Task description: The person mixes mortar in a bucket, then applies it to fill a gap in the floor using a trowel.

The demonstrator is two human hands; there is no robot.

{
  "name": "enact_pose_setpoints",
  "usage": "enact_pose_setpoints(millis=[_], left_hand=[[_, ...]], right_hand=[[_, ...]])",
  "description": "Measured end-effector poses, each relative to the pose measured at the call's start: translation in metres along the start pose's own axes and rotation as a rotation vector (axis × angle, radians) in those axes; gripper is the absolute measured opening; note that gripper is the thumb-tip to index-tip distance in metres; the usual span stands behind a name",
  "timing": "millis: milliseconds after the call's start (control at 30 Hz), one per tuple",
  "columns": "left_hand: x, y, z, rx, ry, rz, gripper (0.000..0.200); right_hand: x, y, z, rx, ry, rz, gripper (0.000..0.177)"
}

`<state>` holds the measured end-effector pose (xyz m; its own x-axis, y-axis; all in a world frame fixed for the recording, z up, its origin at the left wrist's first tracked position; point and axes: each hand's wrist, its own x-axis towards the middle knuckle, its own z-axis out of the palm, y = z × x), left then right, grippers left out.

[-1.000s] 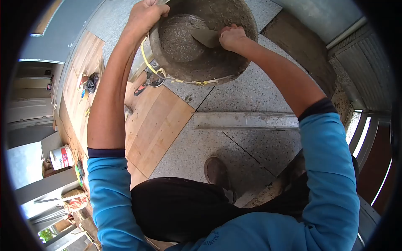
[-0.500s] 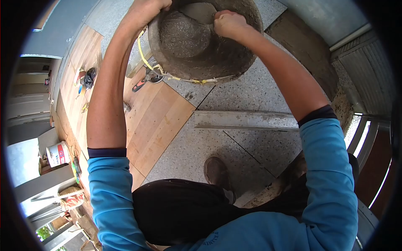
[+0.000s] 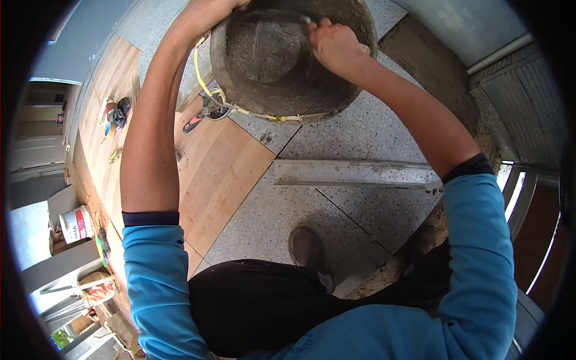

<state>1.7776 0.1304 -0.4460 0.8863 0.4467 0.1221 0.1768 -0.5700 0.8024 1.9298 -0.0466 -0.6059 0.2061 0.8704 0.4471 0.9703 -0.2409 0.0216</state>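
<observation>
At the top of the head view stands a round bucket crusted with dried mortar, a yellow cord running along its near rim. Wet grey-brown mortar lies inside, with smooth cut marks in it. My left hand grips the bucket's left rim; its fingertips are partly out of frame. My right hand is closed around the handle of a trowel inside the bucket. The trowel's blade is dark and hard to make out against the mortar.
A metal straightedge bar lies on the speckled floor tiles. Left of the bucket, a red-and-black-handled tool rests on the wood-look planks. A white pail stands far left. Wet mortar covers ground at upper right.
My right hand has turned and shifted slightly down and right with the trowel. The blade, pale and plainly visible before, now looks dark; the mortar's surface has changed shape. My left hand stays on the rim.
</observation>
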Motion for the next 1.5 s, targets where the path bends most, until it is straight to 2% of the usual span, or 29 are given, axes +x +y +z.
enact_pose_setpoints(millis=[67, 233, 333, 433, 533, 567, 667, 700, 800, 900, 1000, 1033, 1133, 1167, 1233, 1300, 1400, 1433, 1500], left_hand=[[0.001, 0.008, 0.007, 0.072, 0.003, -0.019, 0.006], [0.006, 0.011, 0.009, 0.043, -0.016, 0.038, 0.004], [0.010, 0.004, 0.003, 0.063, -0.012, 0.049, 0.004], [0.009, 0.005, 0.004, 0.065, -0.033, 0.053, 0.004], [0.010, 0.014, 0.012, 0.073, -0.054, 0.051, 0.006], [0.012, 0.016, 0.012, 0.111, -0.053, 0.048, 0.007], [0.017, 0.015, 0.013, 0.126, -0.053, 0.047, 0.008], [0.017, 0.015, 0.013, 0.112, -0.050, 0.045, 0.008], [0.016, 0.014, 0.012, 0.088, -0.071, 0.054, 0.008], [0.014, 0.016, 0.017, 0.064, -0.086, 0.072, 0.008], [0.016, 0.023, 0.024, 0.090, -0.099, 0.115, 0.009], [0.019, 0.022, 0.025, 0.087, -0.115, 0.107, 0.010], [0.026, 0.016, 0.018, 0.095, -0.136, 0.092, 0.011], [0.024, 0.016, 0.018, 0.109, -0.132, 0.089, 0.012], [0.023, 0.016, 0.017, 0.117, -0.129, 0.084, 0.012], [0.019, 0.020, 0.018, 0.111, -0.129, 0.076, 0.011], [0.018, 0.024, 0.026, 0.069, -0.124, 0.081, 0.010], [0.020, 0.023, 0.025, 0.061, -0.131, 0.094, 0.009], [0.029, 0.019, 0.028, 0.044, -0.153, 0.120, 0.008]], right_hand=[[0.015, 0.001, 0.007, 0.116, -0.021, 0.088, 0.017], [-0.004, -0.032, 0.003, 0.093, -0.331, -0.007, 0.021], [-0.024, -0.026, -0.018, 0.166, -0.376, -0.086, 0.021], [-0.018, -0.014, -0.021, 0.129, -0.214, -0.009, 0.020], [0.016, 0.000, 0.009, 0.229, -0.050, 0.103, 0.020], [0.017, -0.014, -0.004, 0.223, -0.133, 0.116, 0.018], [-0.005, -0.036, 0.013, 0.120, -0.073, -0.181, 0.017], [-0.012, -0.042, -0.001, 0.010, -0.226, -0.225, 0.016], [-0.029, -0.032, -0.009, 0.059, -0.373, -0.327, 0.015], [-0.014, -0.021, -0.023, 0.075, -0.187, -0.132, 0.015], [0.013, -0.018, -0.023, 0.057, -0.026, -0.153, 0.015], [0.014, -0.027, -0.019, 0.088, -0.050, -0.145, 0.016], [-0.008, -0.051, -0.019, -0.065, -0.211, -0.269, 0.017], [-0.016, -0.058, -0.022, -0.059, -0.309, -0.248, 0.019], [-0.024, -0.046, -0.031, -0.023, -0.561, -0.239, 0.021], [-0.028, -0.026, -0.025, -0.022, -0.589, -0.295, 0.020], [-0.020, -0.010, -0.038, -0.055, -0.366, -0.210, 0.017], [-0.017, -0.007, -0.038, -0.042, -0.141, -0.167, 0.016], [0.000, 0.001, -0.024, -0.066, -0.033, -0.146, 0.017]])
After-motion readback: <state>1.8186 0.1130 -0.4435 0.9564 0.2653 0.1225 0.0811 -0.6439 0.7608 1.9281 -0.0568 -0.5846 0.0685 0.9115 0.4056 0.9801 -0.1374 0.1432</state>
